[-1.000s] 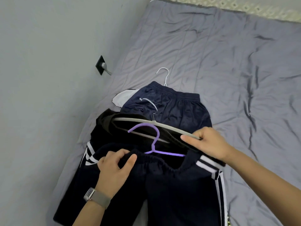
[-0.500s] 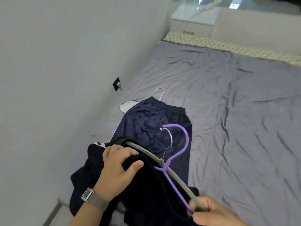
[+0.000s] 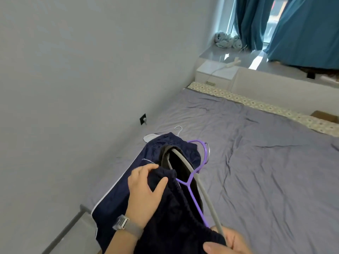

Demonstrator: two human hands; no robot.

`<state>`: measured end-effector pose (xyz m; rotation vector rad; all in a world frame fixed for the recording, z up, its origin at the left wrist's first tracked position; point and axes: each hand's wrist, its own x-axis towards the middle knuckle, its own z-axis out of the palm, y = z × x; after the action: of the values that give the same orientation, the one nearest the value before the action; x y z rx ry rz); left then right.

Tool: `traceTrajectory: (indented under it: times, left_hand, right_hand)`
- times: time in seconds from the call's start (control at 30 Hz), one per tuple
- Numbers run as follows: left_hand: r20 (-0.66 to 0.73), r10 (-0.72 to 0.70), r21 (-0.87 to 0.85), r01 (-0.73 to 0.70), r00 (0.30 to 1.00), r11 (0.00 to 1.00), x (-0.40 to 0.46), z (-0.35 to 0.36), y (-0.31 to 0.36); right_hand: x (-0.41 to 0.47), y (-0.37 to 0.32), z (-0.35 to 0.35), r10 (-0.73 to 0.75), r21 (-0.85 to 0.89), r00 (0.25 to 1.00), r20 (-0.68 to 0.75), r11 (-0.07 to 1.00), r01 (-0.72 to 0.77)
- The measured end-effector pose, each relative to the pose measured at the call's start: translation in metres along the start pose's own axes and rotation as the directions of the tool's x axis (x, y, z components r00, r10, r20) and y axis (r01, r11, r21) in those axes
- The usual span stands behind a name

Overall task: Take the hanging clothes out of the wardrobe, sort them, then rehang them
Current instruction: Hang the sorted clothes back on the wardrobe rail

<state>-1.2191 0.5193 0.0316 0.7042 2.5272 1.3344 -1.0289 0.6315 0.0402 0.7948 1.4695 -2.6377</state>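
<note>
Clothes are out on the bed (image 3: 256, 171); rehanging looks undone. The left hand (image 3: 145, 195) grips dark trousers (image 3: 176, 222); the right hand (image 3: 229, 242) grips two hangers (image 3: 200, 191).

Setting: bedroom in a home. Evidence: a bed (image 3: 266, 171) with a rumpled grey-lilac sheet fills most of the floor area and sits flush against a plain pale wall (image 3: 82, 70). Patterned mattress edge (image 3: 256, 105) shows at the far end. White nightstand (image 3: 214, 74) in the corner, a cable across its top. Glossy window ledge (image 3: 244, 57) beyond it, with teal curtains (image 3: 302, 30) and bundled pale-blue fabric (image 3: 227, 40). Black wall socket (image 3: 142, 118) just above sheet level. Clothes on hangers (image 3: 194, 180) lie on the sheet.
</note>
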Motion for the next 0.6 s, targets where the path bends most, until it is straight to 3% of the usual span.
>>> traceTrajectory:
  times: [0.07,0.17,0.23,0.3,0.4,0.53,0.6]
  left_hand:
    - [-0.002,-0.107,-0.129,0.106,0.994,0.986,-0.034,-0.014,0.018]
    - [0.234,-0.216,-0.249,0.273,0.948,0.929,-0.081,-0.030,0.040]
    - [0.292,-0.259,-0.292,0.343,0.921,0.893,-0.108,-0.039,0.040]
    - [0.232,-0.322,-0.314,0.384,0.918,0.868,-0.127,-0.056,0.036]
    - [0.172,-0.396,-0.378,0.432,0.902,0.819,-0.146,-0.091,0.029]
    - [0.015,-0.414,-0.518,0.361,0.910,0.776,-0.176,-0.136,0.022]
    - [-0.124,-0.443,-0.552,0.309,0.888,0.775,-0.193,-0.150,0.019]
  right_hand:
    - [-0.011,-0.003,0.024,-0.002,-0.088,0.995,-0.101,0.996,-0.007]
    - [-0.012,0.006,0.053,-0.086,-0.250,0.991,-0.105,0.966,0.057]
    - [-0.016,0.016,0.084,-0.107,-0.325,0.993,-0.045,0.942,0.087]
    - [-0.016,0.026,0.111,-0.169,-0.354,0.984,-0.045,0.924,0.143]
    - [-0.022,0.029,0.143,-0.087,-0.518,0.976,0.202,0.836,0.182]
    - [-0.031,0.028,0.176,-0.055,-0.499,0.951,0.305,0.841,0.208]
    - [-0.033,0.027,0.192,-0.079,-0.561,0.928,0.364,0.777,0.286]
